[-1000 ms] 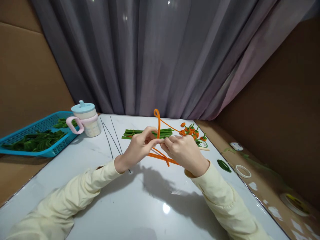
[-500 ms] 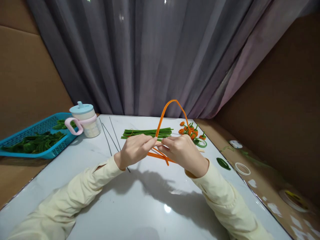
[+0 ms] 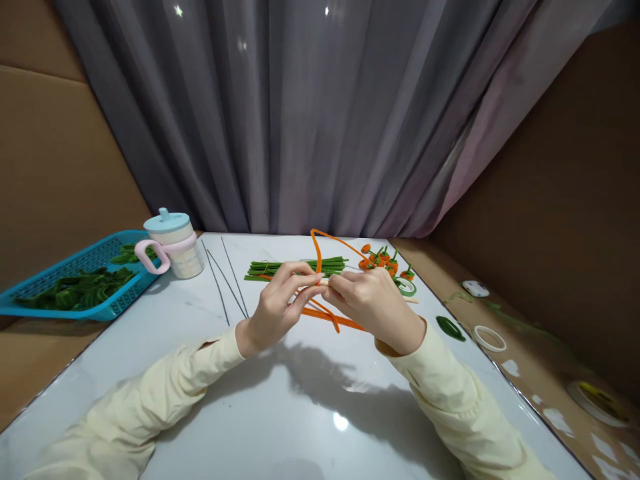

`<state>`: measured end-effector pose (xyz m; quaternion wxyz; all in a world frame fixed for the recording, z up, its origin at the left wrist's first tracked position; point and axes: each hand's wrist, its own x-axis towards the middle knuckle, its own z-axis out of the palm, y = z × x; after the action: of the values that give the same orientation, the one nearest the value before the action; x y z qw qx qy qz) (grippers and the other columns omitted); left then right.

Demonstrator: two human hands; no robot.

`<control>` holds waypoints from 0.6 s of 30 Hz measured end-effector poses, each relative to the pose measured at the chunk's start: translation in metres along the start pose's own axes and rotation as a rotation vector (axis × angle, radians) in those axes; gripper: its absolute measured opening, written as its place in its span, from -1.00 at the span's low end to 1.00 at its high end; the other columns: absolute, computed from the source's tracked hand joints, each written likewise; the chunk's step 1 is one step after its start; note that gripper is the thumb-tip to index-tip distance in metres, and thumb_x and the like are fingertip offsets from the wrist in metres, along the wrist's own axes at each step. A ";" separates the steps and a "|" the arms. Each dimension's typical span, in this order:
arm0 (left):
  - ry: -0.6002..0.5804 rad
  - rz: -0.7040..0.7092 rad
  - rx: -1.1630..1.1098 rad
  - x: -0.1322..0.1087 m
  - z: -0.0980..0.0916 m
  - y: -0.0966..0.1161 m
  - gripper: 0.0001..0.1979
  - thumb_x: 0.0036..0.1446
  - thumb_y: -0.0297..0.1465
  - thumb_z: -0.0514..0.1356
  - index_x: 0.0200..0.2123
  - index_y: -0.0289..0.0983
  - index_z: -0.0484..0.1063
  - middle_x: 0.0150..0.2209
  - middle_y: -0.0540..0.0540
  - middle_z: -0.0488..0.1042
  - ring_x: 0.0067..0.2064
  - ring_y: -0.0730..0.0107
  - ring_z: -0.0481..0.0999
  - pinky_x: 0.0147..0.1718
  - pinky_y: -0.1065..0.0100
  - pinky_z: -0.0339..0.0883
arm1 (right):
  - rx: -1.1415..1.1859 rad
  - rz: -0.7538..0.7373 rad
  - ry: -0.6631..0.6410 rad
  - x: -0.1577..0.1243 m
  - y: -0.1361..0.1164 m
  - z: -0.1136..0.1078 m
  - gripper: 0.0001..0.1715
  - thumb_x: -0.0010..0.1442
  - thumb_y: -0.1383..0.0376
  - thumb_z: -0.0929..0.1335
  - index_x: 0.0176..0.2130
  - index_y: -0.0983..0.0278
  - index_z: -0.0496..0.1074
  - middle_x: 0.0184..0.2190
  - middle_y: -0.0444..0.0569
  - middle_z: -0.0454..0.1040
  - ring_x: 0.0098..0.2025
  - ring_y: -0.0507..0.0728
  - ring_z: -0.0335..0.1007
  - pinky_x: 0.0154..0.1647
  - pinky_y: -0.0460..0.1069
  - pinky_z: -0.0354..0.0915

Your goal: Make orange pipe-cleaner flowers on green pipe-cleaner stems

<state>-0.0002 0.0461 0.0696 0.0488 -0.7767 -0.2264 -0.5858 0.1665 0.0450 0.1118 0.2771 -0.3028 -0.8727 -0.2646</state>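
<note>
My left hand (image 3: 277, 305) pinches an orange pipe cleaner (image 3: 319, 252) between thumb and fingertips, close to the end of a pale stick (image 3: 325, 283). From there the pipe cleaner rises, bends sharply and slopes down to the right behind my right hand (image 3: 373, 301). The fingers of my right hand are closed around the stick, mostly hiding it. Both hands meet above the white table (image 3: 240, 413). Just beneath them lie more orange pipe cleaners (image 3: 345, 323). A bundle of green pipe cleaners (image 3: 260, 269) lies behind my left hand.
Small orange pieces with green stems (image 3: 383, 259) and a green tape roll (image 3: 407, 287) lie at the back right. Left are dark wires (image 3: 216, 287), a lidded cup (image 3: 185, 257) and a blue basket (image 3: 113, 308) of green pieces. Right are a green coil (image 3: 450, 328) and a white ring (image 3: 490, 339).
The raised orange loop has dropped lower and bent into a sharp corner. My left hand has turned, its fingers now extended in a pinch. My right hand has barely shifted.
</note>
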 end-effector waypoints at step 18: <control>-0.019 0.211 0.251 0.001 -0.011 -0.006 -0.92 0.21 -0.50 0.06 -0.22 -0.29 0.31 -0.36 -0.13 0.42 -0.34 0.34 0.39 -0.37 0.30 0.35 | 0.107 0.007 0.054 0.001 -0.009 -0.003 -0.54 0.28 0.33 0.16 -0.63 0.32 0.23 -0.74 -0.19 0.16 -0.68 -0.06 -0.07 -0.60 -0.07 -0.20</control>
<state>-0.0119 0.0479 0.0731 0.2046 -0.7894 -0.2154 -0.5372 0.1605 0.0377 0.1122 0.3173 -0.2833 -0.8767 -0.2248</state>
